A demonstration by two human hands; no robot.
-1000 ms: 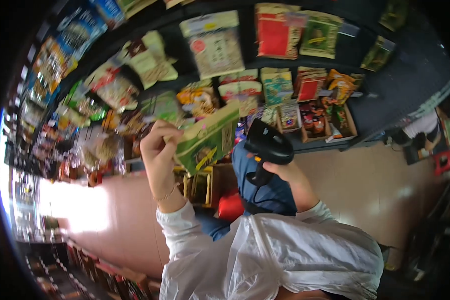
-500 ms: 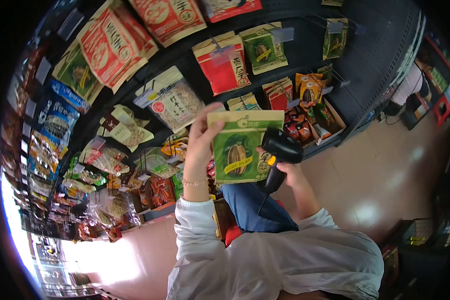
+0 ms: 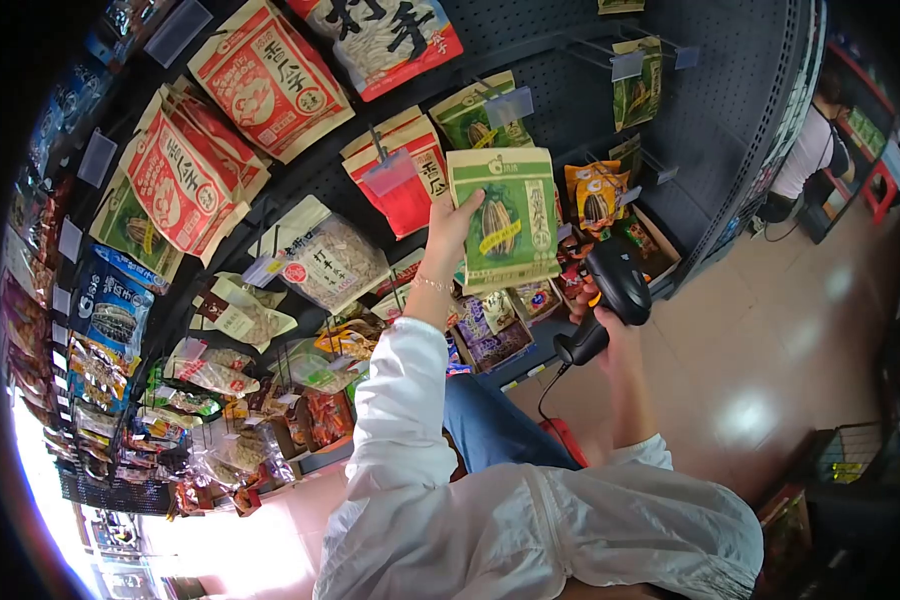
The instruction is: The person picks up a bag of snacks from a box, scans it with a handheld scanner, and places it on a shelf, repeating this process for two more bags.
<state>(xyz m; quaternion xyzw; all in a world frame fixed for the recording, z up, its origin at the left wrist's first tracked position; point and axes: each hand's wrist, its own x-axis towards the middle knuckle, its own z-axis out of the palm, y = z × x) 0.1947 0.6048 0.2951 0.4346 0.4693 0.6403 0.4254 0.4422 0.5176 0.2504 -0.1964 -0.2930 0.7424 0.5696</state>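
Observation:
My left hand (image 3: 452, 232) grips the left side of a green and cream bag of sunflower seeds (image 3: 504, 222), thumb on the front. The bag is upright before the rack, its printed face toward me. My right hand (image 3: 618, 338) is wrapped round the handle of a black barcode scanner (image 3: 618, 280), to the right of and below the bag, apart from it. A cable runs down from the scanner's handle. Just behind the held bag hang a similar green bag (image 3: 470, 112) and a red bag (image 3: 410, 205).
Hooks on the dark pegboard rack (image 3: 715, 110) carry several snack bags with plastic price tags, such as a clear seed bag (image 3: 332, 262). Low boxes (image 3: 495, 335) hold small packets. Tiled floor (image 3: 720, 350) lies right; another person (image 3: 805, 155) is at far right.
My left hand has carried the bag up and to the right, closer to the hanging bags. The scanner has moved right and away from the bag's front. My view has shifted slightly.

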